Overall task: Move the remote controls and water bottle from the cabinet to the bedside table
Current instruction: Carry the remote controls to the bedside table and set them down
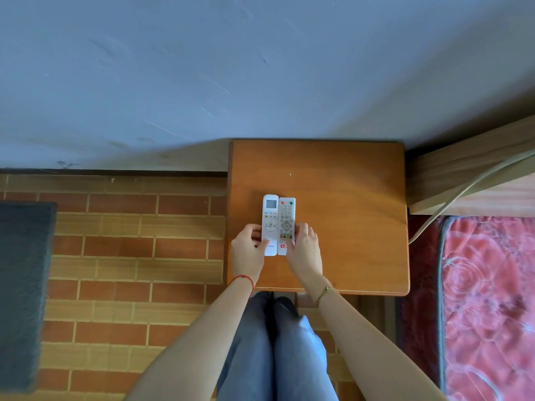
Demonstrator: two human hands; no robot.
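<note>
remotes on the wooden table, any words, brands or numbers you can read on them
White remote with the small grey screen: dark print near its lower end, too blurred to read.
White remote with red and green top buttons: a red logo at its lower end and button markings, too small to read.
Nothing else carries text.

Lettering too small to read on two remotes

We find only traces of print: the left white remote (270,224) carries a short dark line of characters near its lower end, blurred beyond reading, plus a small grey display with nothing legible on it. The right white remote (286,225) shows a red logo mark at its lower end and rows of keypad buttons whose digits we cannot make out. No other text, brand or number is visible to us on the table (347,198).
</note>
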